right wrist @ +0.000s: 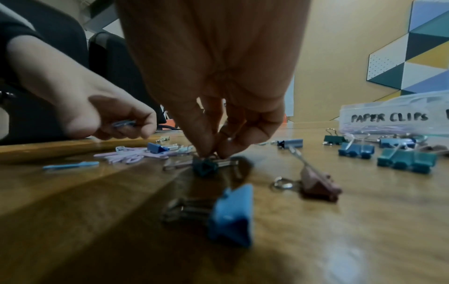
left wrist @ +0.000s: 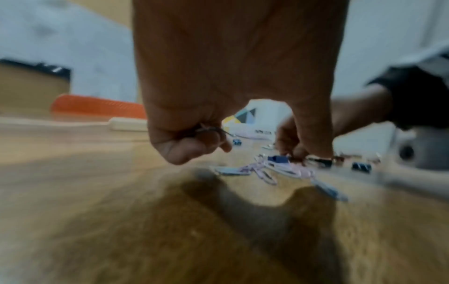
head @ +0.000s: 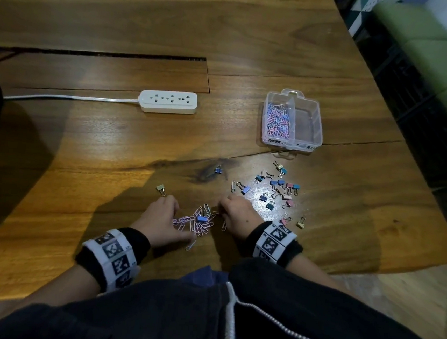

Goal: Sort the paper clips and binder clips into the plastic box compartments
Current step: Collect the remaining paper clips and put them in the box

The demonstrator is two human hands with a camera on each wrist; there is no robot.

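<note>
A loose pile of pink, white and blue paper clips lies on the wooden table between my hands, with one blue binder clip on it. My left hand is curled at the pile's left edge and holds a few paper clips. At the pile's right, my right hand pinches the wire handle of a dark teal binder clip that rests on the table. Several binder clips lie scattered to the right. The clear plastic box stands farther back; its left compartment holds paper clips and its right one looks empty.
A white power strip with its cord lies at the back left. Single binder clips lie apart: a gold one, a blue one and another gold one. The table's edge runs close on the right.
</note>
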